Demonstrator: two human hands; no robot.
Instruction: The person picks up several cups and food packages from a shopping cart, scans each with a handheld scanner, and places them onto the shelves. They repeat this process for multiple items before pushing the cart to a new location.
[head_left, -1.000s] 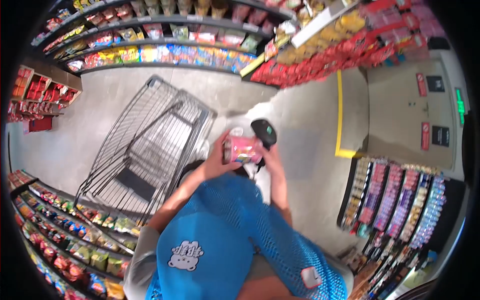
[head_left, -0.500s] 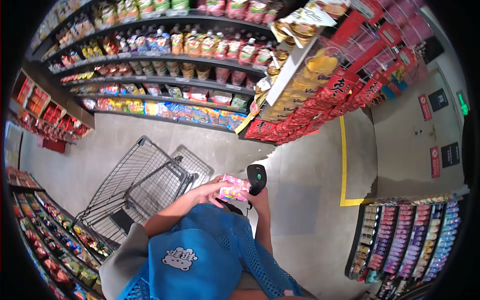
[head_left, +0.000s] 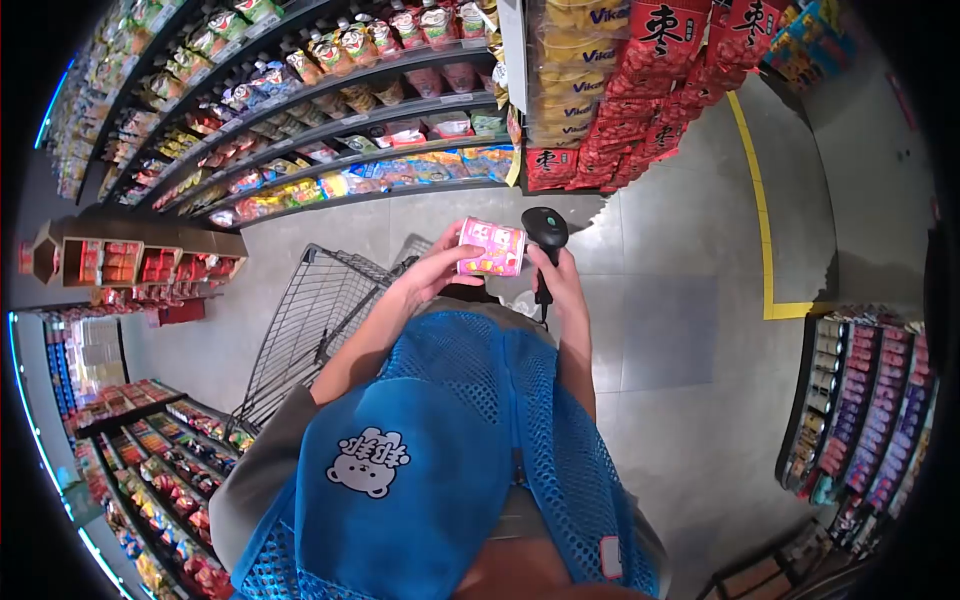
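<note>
My left hand [head_left: 435, 268] is closed around a pink, cylindrical snack canister [head_left: 491, 248], its thumb across the printed side. Small pictures and yellow lettering cover the canister, but the words are too small to read. In my right hand [head_left: 562, 282] is a black handheld barcode scanner [head_left: 545, 227], its rounded head pointing up just right of the canister. The scanner's grip is mostly hidden by my fingers, and a small green mark shows on its head. Both hands are in front of the blue mesh vest [head_left: 420, 450].
A wire shopping cart [head_left: 310, 320] stands to the left on the grey floor [head_left: 650, 330]. Snack shelves [head_left: 350, 140] curve along the back, with red hanging bags [head_left: 655, 60] at their end. More shelving [head_left: 860, 410] is at the right, near yellow floor tape [head_left: 765, 230].
The view has turned, and my hands appear higher in it. The canister's printed side faces me more fully. The same canister and scanner remain held.
</note>
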